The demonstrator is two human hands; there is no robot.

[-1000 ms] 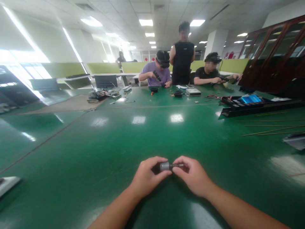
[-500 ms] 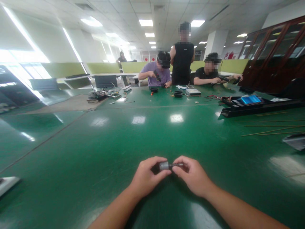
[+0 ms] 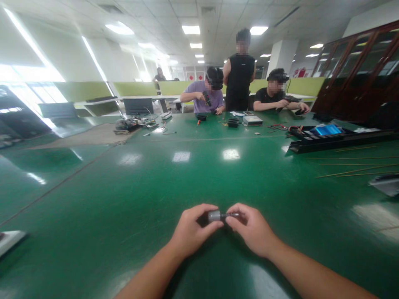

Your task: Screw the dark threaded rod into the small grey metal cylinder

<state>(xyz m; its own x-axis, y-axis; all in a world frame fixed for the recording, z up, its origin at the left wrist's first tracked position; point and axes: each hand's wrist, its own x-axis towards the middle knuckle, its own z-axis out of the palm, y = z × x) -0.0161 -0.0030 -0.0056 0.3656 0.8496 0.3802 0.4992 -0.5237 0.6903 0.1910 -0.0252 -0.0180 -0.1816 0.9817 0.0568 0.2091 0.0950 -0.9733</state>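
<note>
Just above the green table (image 3: 199,178), my two hands hold a small metal part with a grey cylinder (image 3: 214,216) and a thin dark shaft (image 3: 225,215) that looks ridged. The thumb and fingers of my left hand (image 3: 195,230) pinch the cylinder from above and below. With its fingertips closed around the shaft, my right hand (image 3: 251,230) covers some of it; the shaft's tip shows between the fingers. The part lies roughly level, cylinder on the left, shaft pointing right. Its exact kind is unclear.
Far across the table are a heap of electronic parts (image 3: 134,123), a grey box (image 3: 252,120) and a black tray (image 3: 324,139). Thin rods (image 3: 358,164) lie at right; a white object (image 3: 11,243) is at left. Two people sit opposite, another stands behind them.
My hands and the metal part stay almost still. Across the table, the seated person at right has drawn a hand inward, and the one in purple has tilted a hand-held tool.
</note>
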